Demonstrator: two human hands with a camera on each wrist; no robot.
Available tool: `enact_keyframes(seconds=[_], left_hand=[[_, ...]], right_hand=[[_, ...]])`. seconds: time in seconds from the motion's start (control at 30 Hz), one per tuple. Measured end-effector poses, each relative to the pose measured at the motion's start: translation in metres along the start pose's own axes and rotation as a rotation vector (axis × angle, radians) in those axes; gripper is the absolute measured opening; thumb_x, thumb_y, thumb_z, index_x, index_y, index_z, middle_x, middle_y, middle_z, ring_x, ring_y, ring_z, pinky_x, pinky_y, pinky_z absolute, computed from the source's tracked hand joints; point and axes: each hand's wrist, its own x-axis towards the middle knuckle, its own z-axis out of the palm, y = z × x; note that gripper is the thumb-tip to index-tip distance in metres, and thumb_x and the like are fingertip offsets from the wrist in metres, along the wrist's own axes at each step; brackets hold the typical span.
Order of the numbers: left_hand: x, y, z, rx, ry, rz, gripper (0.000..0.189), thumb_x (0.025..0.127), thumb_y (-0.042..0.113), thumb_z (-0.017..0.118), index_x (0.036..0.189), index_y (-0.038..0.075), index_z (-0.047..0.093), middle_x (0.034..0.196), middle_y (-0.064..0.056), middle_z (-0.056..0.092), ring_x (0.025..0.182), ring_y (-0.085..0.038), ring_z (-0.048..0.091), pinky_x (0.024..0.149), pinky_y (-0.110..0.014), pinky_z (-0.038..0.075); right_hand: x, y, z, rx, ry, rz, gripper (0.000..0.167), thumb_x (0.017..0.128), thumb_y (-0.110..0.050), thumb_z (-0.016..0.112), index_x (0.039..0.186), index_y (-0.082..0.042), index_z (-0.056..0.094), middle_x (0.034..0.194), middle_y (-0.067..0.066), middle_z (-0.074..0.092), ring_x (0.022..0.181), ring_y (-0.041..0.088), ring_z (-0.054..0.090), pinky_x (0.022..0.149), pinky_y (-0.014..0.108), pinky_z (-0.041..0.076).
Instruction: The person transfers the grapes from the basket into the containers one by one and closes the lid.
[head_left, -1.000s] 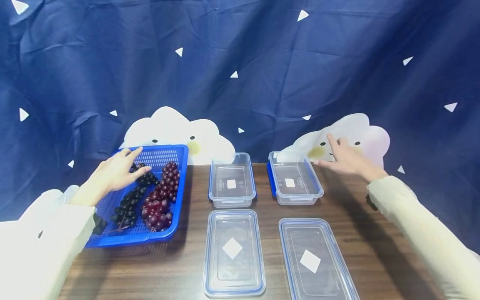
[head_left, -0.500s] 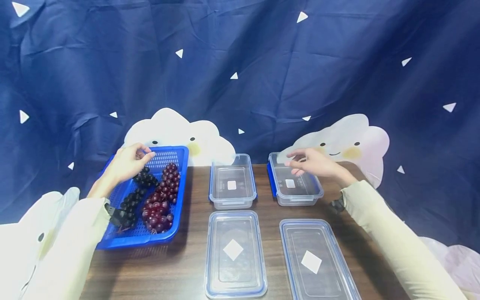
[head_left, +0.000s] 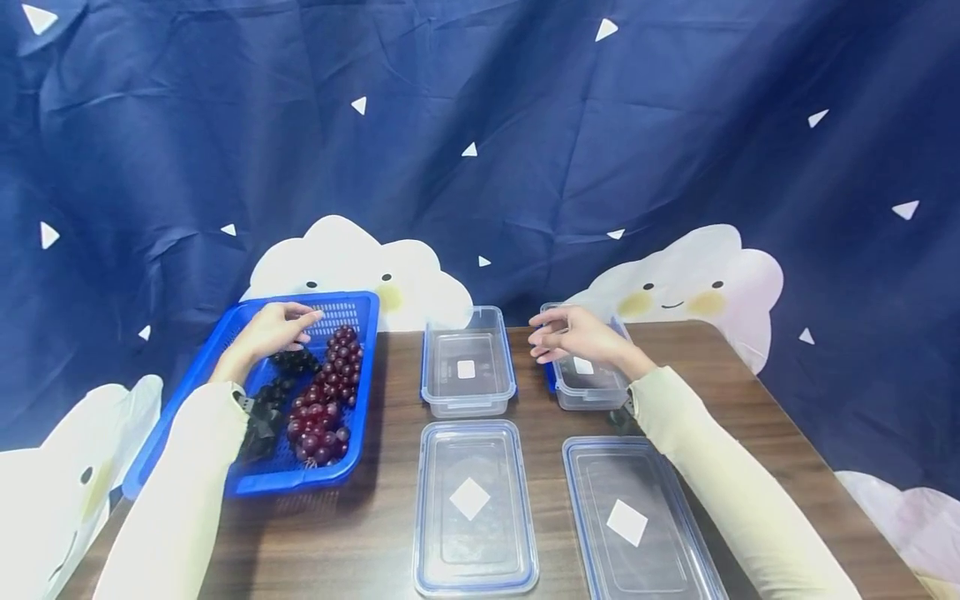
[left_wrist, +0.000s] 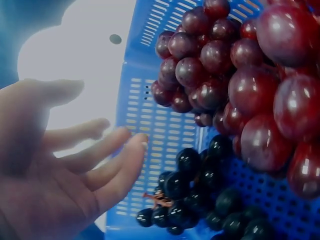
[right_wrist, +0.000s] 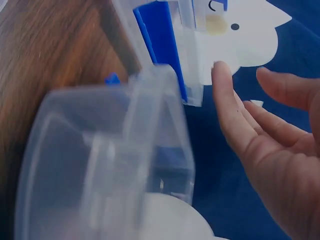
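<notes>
Left hand [head_left: 272,333], fingers loosely parted and gripping nothing, is hovering above the blue basket [head_left: 300,479], where red grapes [head_left: 322,408] and black grapes [left_wrist: 187,185] are lying; right hand [head_left: 579,335], fingers relaxed, unladen, is hovering near the right-hand clear container [head_left: 592,400].

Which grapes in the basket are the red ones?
The red grapes are the ones along the right side of the blue basket. The other grapes, to their left, look almost black.

Staged tabletop setup: cloud-print backdrop [head_left: 525,167] behind wood-grain table [head_left: 375,525].
</notes>
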Motion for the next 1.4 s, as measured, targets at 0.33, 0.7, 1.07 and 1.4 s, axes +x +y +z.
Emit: enact_keyframes(seconds=[0.33,0.7,1.07,1.4], left_hand=[[0.008,-0.004,0.009,-0.164,-0.160,-0.103,0.088,0.109,0.056,0.046,0.162,-0.010,0.022,0.160,-0.037,0.040,0.139,-0.049,0.055,0.113,-0.053,0.052],[0.018,-0.003,0.017,-0.270,-0.230,-0.159,0.081,0.111,0.046,0.047,0.161,-0.011,0.020,0.164,-0.038,0.030,0.147,-0.054,0.044,0.118,-0.058,0.047],[0.027,0.002,0.032,-0.269,-0.260,-0.186,0.081,0.108,0.054,0.051,0.158,-0.007,0.035,0.165,-0.033,0.034,0.150,-0.052,0.041,0.119,-0.060,0.045],[0.025,-0.002,0.038,-0.212,-0.268,-0.201,0.070,0.106,0.050,0.057,0.143,-0.010,0.050,0.168,-0.035,0.025,0.146,-0.061,0.039,0.111,-0.070,0.048]], right_hand=[[0.031,0.014,0.019,0.261,0.031,0.091,0.049,0.106,0.002,0.051,0.152,0.015,0.038,0.145,0.038,0.053,0.126,0.042,0.066,0.105,0.044,0.059],[0.043,0.013,0.034,0.251,0.069,0.202,0.045,0.101,0.006,0.054,0.145,0.016,0.047,0.102,0.010,0.070,0.088,0.017,0.073,0.107,0.047,0.058],[0.043,0.015,0.044,0.209,0.090,0.278,0.042,0.098,0.005,0.058,0.138,0.014,0.053,0.102,0.012,0.070,0.077,0.013,0.069,0.082,0.030,0.065],[0.042,0.010,0.049,0.209,0.124,0.323,0.040,0.096,0.008,0.061,0.135,0.011,0.057,0.088,0.006,0.069,0.072,0.013,0.068,0.077,0.028,0.064]])
